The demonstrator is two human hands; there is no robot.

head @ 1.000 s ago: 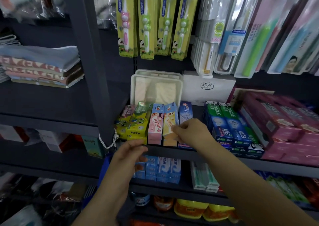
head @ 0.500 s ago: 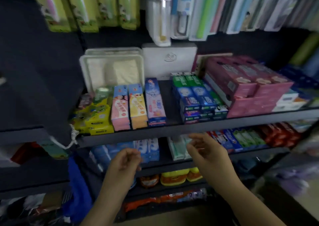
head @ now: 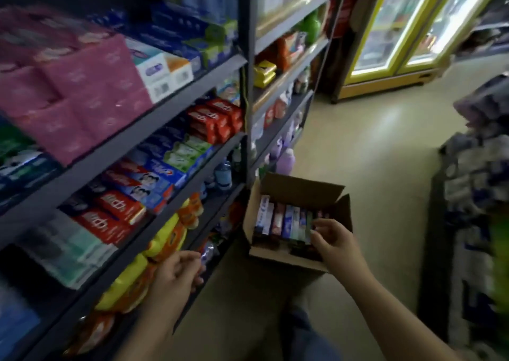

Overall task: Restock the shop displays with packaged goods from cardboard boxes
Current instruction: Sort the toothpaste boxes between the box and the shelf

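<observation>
Along the left side runs a dark metal shelving unit (head: 176,104), its stock laid flat with the printed ends facing the aisle, presumably so a shopper can read them. Pink packs (head: 71,90) fill the far-left upper shelf, stacked two high, though blur prevents a count; below them lie red toothpaste cartons (head: 110,212), at least three in the near group, and lower still yellow-and-orange pouches (head: 165,239), too smeared to number. Near the bottom shelf edge hovers the left hand (head: 176,280), fingers loosely curled and holding nothing, seemingly kept ready beside the display to receive or steady the next item. Right of it, on the floor just beside the shelf foot, sits one cardboard box (head: 292,253) with its flaps folded outward to leave the contents reachable. Inside stand the boxed tubes (head: 283,220), packed upright in a row, roughly seven or eight visible. Over the box's right end reaches the right hand (head: 333,242), fingertips bent down onto the tubes; whether it has already pinched one cannot be told. Farther right, across the pale floor, stand two lit glass-door coolers (head: 407,27).
</observation>
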